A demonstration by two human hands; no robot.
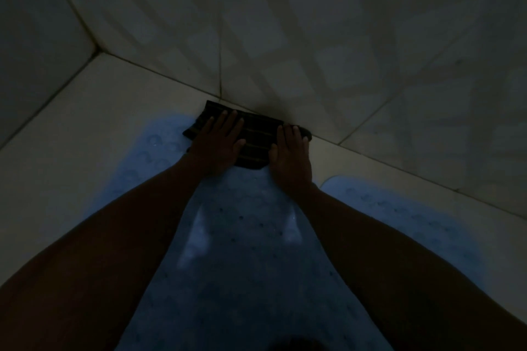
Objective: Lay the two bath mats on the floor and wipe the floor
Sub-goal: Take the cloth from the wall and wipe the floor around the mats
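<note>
Head view showed a dim bathroom corner, with a dark cloth (253,139) lying on the pale tiled floor (85,128) right where the floor met the wall (342,37). The cloth looked folded into a rough rectangle, nearly black, crossed by thin lighter stripes. Its far edge ran along the base of the wall, and its near edge overlapped the top of a pale blue bath mat (242,236).

Both hands lay flat on the cloth with fingers straight and slightly spread — pressing rather than gripping. The left hand (219,139) covered the cloth's left part, fingertips pointing toward the wall. The right hand (291,151) rested on the right end, its heel partly over the mat. A bare band of striped cloth showed between the two hands.

The mat under the forearms was translucent blue, dotted with small holes and faint round suction marks, and it carried two bright glints of light. A second blue mat (399,208) lay to the right, just beside the first — whether their edges touched was hidden by the right arm. Tile joints ran across the wall and floor, and faint crossing shadows fell on the wall tiles.
</note>
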